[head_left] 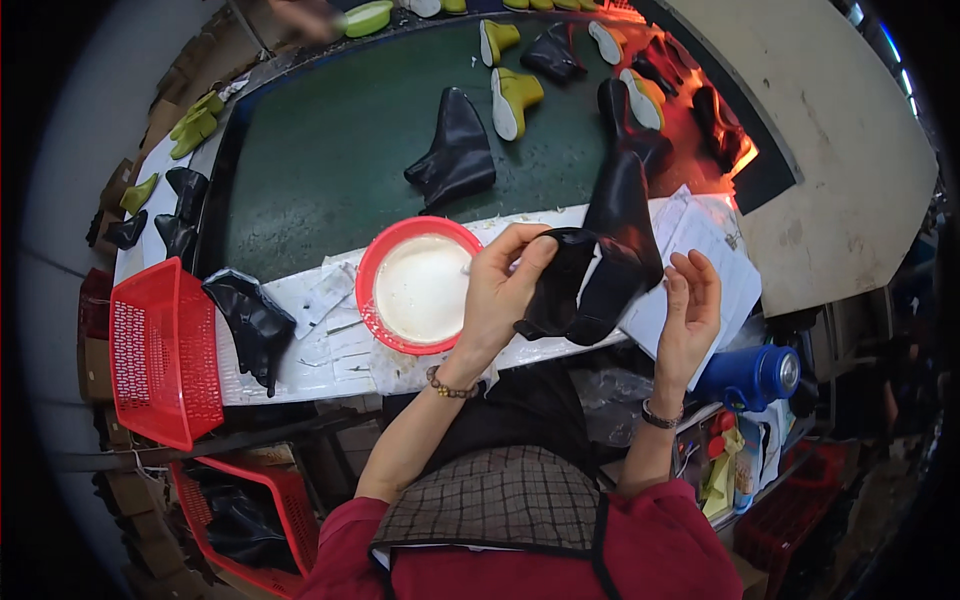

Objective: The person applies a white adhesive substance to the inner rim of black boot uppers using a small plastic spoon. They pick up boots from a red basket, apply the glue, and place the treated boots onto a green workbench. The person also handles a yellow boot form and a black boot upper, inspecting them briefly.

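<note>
My left hand (500, 290) pinches the black boot upper (600, 255); right hand (690, 305) spread, off it. Risk: the upper sags into the red glue bowl (418, 285) at the bench's near edge.

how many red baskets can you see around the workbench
2. One red basket sits on the left end of the bench; another lies lower left, below the bench, holding black material. More may be hidden beyond the frame.

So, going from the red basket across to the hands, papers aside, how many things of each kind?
Red basket: 1
Red bowl: 1
Black boots: 2, a lying boot and a held boot in the left hand
Total: 4
</note>
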Demonstrator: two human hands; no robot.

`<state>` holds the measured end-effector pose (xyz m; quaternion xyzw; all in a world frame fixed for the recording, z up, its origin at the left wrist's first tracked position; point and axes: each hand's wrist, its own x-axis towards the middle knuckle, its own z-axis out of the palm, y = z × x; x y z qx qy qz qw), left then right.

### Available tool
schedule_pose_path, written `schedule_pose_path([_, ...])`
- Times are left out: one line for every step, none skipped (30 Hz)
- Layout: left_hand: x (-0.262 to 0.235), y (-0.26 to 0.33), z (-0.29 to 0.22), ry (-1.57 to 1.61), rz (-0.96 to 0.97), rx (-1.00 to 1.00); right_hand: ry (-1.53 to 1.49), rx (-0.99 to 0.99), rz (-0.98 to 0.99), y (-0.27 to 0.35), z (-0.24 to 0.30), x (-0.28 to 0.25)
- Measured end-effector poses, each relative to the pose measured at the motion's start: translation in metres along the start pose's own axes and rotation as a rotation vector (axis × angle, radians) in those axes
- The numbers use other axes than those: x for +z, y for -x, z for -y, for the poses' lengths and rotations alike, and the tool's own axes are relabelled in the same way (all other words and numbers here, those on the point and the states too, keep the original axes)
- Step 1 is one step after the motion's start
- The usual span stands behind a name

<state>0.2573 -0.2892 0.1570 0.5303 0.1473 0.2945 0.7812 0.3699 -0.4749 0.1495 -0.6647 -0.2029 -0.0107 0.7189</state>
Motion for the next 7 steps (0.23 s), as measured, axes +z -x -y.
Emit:
schedule_pose_path([0.000, 0.002, -0.005, 0.077, -0.032, 0.044, -0.021, 0.038, 0.018, 0.001, 0.000, 0.000])
schedule_pose_path([0.000, 0.003, -0.009, 0.138, -0.058, 0.079, -0.041, 0.076, 0.034, 0.002, 0.001, -0.001])
schedule_pose_path([-0.002, 0.005, -0.011, 0.181, -0.064, 0.091, -0.126, 0.159, 0.111, 0.006, 0.000, 0.002])
schedule_pose_path([-0.004, 0.007, -0.012, 0.224, -0.067, 0.102, -0.179, 0.214, 0.225, 0.011, -0.003, 0.000])
schedule_pose_path([-0.006, 0.009, -0.011, 0.221, -0.080, 0.140, -0.219, 0.183, 0.308, 0.015, -0.002, 0.006])
schedule_pose_path([-0.008, 0.010, -0.004, 0.214, -0.091, 0.176, -0.262, 0.153, 0.389, 0.021, -0.002, 0.018])
schedule_pose_path([-0.011, 0.011, 0.005, 0.204, -0.105, 0.209, -0.266, 0.181, 0.406, 0.028, 0.013, 0.032])
